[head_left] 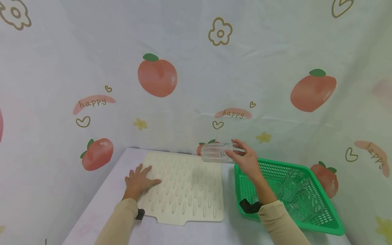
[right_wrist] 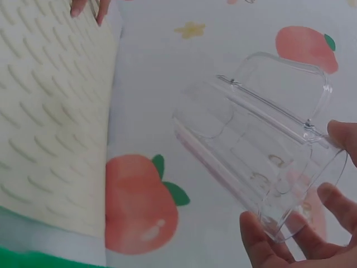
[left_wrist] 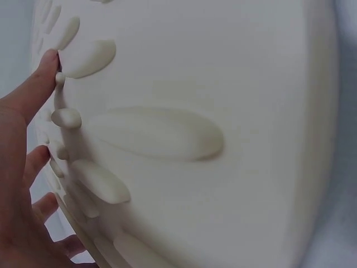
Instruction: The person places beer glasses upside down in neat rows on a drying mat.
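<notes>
My right hand (head_left: 247,161) grips a clear mug (head_left: 215,152) by one end, holding it on its side above the back right corner of a cream ridged drying mat (head_left: 183,190). In the right wrist view, the mug's loop handle (right_wrist: 326,89) juts away from its straight-walled body, and the fingertips (right_wrist: 256,234) curl round the rim. My left hand (head_left: 139,180), fingers spread, rests on the mat's left edge. From the left wrist, its thumb (left_wrist: 42,75) lies among the raised oval ridges while the other fingers reach along the mat's border.
A green plastic basket (head_left: 339,230) stands right of the mat, under my right forearm. Inside it lie several clear glass mugs (head_left: 292,187). Behind the table (head_left: 232,217) hangs a white cloth (head_left: 190,61) printed with red fruit, flowers and hearts.
</notes>
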Motion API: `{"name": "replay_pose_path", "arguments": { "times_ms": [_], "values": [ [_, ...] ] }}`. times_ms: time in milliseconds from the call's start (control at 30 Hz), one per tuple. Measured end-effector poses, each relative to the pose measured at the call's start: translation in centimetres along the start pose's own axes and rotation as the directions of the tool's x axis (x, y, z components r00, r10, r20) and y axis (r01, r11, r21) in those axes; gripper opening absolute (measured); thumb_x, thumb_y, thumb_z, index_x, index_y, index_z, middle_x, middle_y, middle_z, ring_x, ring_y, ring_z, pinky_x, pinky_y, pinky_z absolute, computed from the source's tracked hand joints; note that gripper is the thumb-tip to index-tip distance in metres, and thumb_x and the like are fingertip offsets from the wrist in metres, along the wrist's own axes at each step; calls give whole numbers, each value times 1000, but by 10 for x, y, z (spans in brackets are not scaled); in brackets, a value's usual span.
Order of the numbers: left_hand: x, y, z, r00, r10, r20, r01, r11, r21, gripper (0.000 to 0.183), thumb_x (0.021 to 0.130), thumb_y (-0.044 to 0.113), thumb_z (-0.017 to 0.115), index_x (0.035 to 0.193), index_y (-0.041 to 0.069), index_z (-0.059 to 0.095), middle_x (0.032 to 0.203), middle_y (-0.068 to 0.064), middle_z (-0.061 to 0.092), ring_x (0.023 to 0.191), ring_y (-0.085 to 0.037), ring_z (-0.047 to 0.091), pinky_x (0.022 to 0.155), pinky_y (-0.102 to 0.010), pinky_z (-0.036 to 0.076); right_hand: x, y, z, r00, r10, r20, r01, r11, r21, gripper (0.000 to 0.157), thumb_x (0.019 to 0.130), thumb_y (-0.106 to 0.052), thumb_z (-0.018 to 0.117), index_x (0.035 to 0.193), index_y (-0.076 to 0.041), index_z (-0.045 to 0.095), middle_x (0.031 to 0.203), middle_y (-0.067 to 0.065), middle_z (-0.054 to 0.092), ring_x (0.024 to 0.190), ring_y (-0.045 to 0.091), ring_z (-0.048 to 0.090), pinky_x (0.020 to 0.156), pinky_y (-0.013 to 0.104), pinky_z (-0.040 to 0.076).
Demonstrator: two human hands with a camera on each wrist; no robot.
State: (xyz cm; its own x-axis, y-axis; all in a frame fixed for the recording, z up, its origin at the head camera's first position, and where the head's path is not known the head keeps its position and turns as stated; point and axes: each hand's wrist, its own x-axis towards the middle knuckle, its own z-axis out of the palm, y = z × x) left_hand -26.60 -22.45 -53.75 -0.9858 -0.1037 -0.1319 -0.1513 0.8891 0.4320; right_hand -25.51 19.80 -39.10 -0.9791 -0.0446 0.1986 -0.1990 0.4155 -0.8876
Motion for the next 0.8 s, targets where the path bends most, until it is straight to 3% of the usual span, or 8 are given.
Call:
{"name": "replay_pose_path", "arguments": {
  "times_ms": [133,367,600,800],
  "values": [
    [-1,0,0,1000,-1,1,1,1000,-3,104,78,73,71,158,15,38,168,-28,15,148,-65,9,113,-83,9,-1,5,12,1000,22,7,-22,998,61,57,96,-36,72,147,-24,53,151,17,52,134,35,59,96,46,58],
    [2,-3,1,1000,12,-1,-12,1000,-19,105,77,73,71,158,15,38,168,-27,15,149,-63,10,113,-83,8,0,12,32,998,61,-5,-59,985,163,56,96,-31,73,148,-23,52,151,13,50,135,33,59,92,33,59],
    [6,-5,0,999,16,28,-16,1000,-7,105,79,73,70,159,15,36,168,-28,14,149,-65,9,112,-84,10,-3,12,48,996,88,7,-87,971,223,57,95,-32,74,147,-26,52,152,10,47,138,32,56,105,51,53],
    [6,-3,-2,1000,16,26,-16,1000,4,103,80,72,70,159,15,36,168,-28,15,148,-65,10,111,-84,11,-3,15,65,994,107,2,-104,965,243,58,94,-36,74,147,-32,52,150,11,47,139,35,53,100,46,56]
  ]
}}
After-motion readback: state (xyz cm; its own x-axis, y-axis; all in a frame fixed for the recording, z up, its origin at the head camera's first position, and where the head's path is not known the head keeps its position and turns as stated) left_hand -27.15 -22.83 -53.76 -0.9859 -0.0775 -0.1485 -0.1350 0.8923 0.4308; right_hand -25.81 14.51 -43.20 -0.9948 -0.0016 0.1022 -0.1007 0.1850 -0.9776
